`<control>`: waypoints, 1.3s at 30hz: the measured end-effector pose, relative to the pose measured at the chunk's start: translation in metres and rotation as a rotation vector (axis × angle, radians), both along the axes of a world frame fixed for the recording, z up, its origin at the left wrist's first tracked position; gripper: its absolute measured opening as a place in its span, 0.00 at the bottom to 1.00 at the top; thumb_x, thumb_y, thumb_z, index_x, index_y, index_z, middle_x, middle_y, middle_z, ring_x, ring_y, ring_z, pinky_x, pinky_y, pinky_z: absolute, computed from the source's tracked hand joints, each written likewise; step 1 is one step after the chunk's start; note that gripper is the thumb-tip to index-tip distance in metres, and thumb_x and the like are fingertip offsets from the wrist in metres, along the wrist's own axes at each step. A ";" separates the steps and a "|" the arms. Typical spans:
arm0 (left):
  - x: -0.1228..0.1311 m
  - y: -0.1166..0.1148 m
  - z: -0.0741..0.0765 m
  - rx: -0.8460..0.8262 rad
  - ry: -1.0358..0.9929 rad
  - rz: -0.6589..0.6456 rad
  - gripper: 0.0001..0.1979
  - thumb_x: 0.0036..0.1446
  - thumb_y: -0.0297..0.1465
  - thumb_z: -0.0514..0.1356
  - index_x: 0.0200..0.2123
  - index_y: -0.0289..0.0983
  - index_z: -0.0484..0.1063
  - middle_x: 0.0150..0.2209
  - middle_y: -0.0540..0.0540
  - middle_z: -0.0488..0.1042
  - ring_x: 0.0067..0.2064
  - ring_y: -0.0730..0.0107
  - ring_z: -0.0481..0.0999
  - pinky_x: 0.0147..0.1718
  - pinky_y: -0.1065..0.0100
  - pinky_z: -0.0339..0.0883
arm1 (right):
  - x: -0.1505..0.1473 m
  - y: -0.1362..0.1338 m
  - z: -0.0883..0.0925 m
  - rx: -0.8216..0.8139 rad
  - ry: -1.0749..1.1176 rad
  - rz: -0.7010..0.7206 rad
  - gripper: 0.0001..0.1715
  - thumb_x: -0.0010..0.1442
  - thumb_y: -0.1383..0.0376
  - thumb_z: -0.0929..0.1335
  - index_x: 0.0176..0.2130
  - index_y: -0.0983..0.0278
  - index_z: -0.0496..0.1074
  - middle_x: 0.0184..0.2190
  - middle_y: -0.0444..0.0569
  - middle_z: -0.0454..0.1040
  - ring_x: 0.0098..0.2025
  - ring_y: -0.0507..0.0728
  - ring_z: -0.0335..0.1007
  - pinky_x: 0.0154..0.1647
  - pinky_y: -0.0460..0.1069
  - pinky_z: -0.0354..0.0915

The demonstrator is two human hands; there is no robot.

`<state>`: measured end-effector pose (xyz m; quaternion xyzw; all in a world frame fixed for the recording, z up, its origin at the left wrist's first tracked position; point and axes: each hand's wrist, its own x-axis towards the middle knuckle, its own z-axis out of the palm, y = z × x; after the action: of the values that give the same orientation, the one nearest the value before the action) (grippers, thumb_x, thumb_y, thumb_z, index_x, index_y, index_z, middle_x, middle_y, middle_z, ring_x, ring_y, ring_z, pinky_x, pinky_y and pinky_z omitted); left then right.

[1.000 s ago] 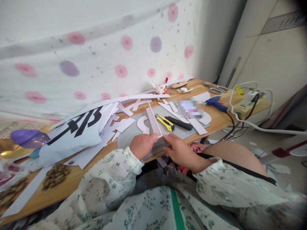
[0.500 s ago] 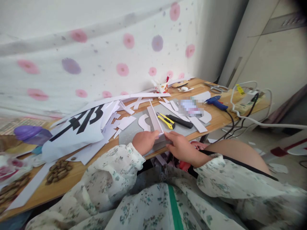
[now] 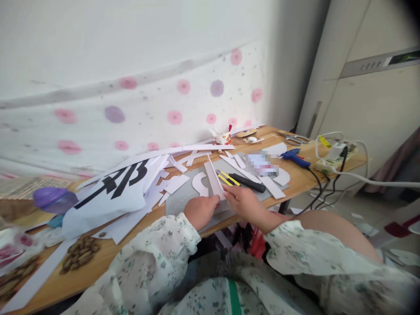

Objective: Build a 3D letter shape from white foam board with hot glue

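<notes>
Between my two hands is a long white foam board strip (image 3: 215,181) with a raised edge, standing over the grey cutting mat (image 3: 173,204). My left hand (image 3: 201,211) pinches its near end from the left. On the right side, my right hand (image 3: 244,202) has its fingers closed along the strip's edge; the fingertips are partly hidden behind it. Just beyond my right hand lie a yellow utility knife (image 3: 225,177) and a black-handled knife (image 3: 251,183). A curved white piece (image 3: 199,183) rests on the mat left of the strip.
A blue glue gun (image 3: 295,157), scissors (image 3: 293,138) and a power strip (image 3: 337,155) with cables occupy the right. White offcuts and a sheet with black lettering (image 3: 111,192) cover the left, near peanuts (image 3: 79,253). A paper cup (image 3: 223,138) stands at the back.
The view has tilted up, so the table appears lower. My right hand has slid forward along the strip, away from its near end. My left hand stays at the near end.
</notes>
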<state>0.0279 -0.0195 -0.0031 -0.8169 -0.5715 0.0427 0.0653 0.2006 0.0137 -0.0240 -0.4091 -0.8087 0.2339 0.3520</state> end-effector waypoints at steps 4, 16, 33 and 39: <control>0.001 0.000 0.001 -0.017 0.015 0.004 0.11 0.66 0.35 0.49 0.40 0.39 0.69 0.33 0.44 0.78 0.35 0.60 0.78 0.29 0.68 0.62 | -0.006 0.010 0.006 -0.024 -0.026 0.023 0.17 0.62 0.68 0.62 0.45 0.66 0.77 0.44 0.58 0.78 0.47 0.65 0.75 0.49 0.57 0.67; 0.001 0.001 0.005 -0.040 0.071 -0.018 0.12 0.67 0.37 0.47 0.41 0.40 0.68 0.33 0.45 0.78 0.35 0.58 0.79 0.28 0.68 0.63 | 0.005 0.017 -0.006 -0.126 0.030 0.125 0.21 0.63 0.67 0.62 0.52 0.66 0.73 0.51 0.56 0.74 0.52 0.62 0.72 0.55 0.54 0.65; -0.002 0.005 0.001 -0.034 0.070 -0.077 0.15 0.68 0.37 0.43 0.43 0.38 0.66 0.34 0.44 0.78 0.36 0.59 0.78 0.29 0.67 0.64 | 0.002 0.013 -0.027 -0.186 0.226 0.125 0.23 0.63 0.64 0.61 0.56 0.65 0.69 0.54 0.52 0.70 0.55 0.61 0.69 0.57 0.58 0.63; -0.003 0.005 0.002 -0.043 0.053 -0.089 0.16 0.68 0.38 0.43 0.42 0.38 0.67 0.33 0.44 0.78 0.35 0.59 0.78 0.28 0.68 0.62 | -0.001 0.014 -0.033 -0.205 0.289 0.125 0.23 0.62 0.64 0.61 0.55 0.64 0.70 0.53 0.50 0.73 0.54 0.59 0.70 0.56 0.56 0.65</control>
<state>0.0247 -0.0142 -0.0011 -0.8413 -0.5316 0.0737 0.0645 0.1995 0.0273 -0.0574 -0.3539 -0.7455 0.3927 0.4059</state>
